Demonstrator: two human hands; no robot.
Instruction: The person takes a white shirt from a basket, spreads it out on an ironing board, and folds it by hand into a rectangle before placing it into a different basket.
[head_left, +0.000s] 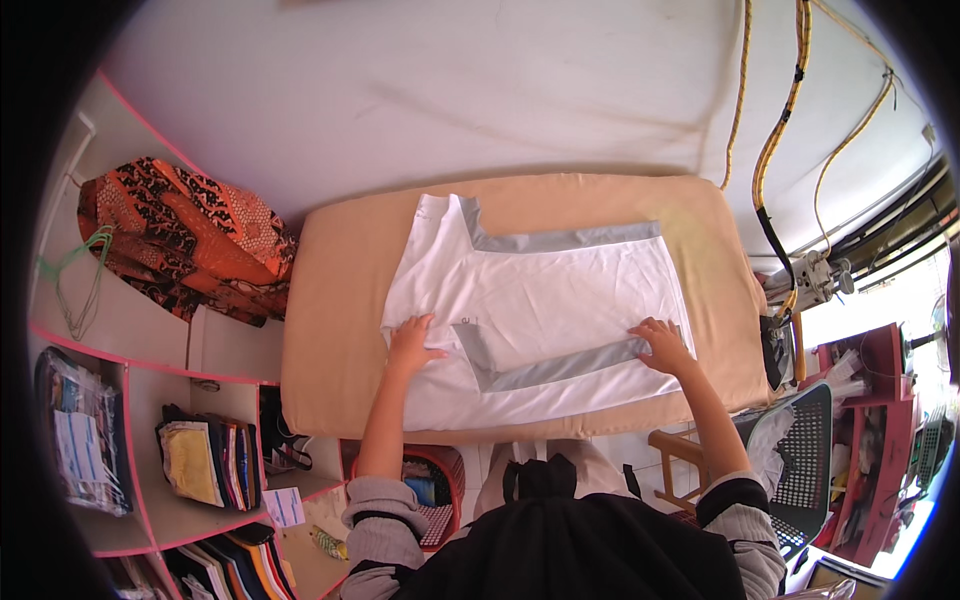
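Note:
A white garment with grey bands (555, 292) lies spread sideways over a padded table with a beige cloth cover (337, 300). My left hand (412, 345) rests on the garment's left part, fingers apart, near a small dark printed mark. At the right end, my right hand (664, 346) touches the garment beside the end of the lower grey band; its fingertips bend down onto the fabric, and whether they pinch it cannot be told. A second grey band (577, 238) runs along the far edge. Wrinkles cross the white cloth.
An iron (780, 345) with hoses stands at the table's right end. Shelves with pink edges (195, 371) hold folded clothes at left, below an orange and black patterned cloth (195, 232). A green plastic basket (802, 450) and a wooden stool (675, 457) stand at right; a red basket (450, 480) is below.

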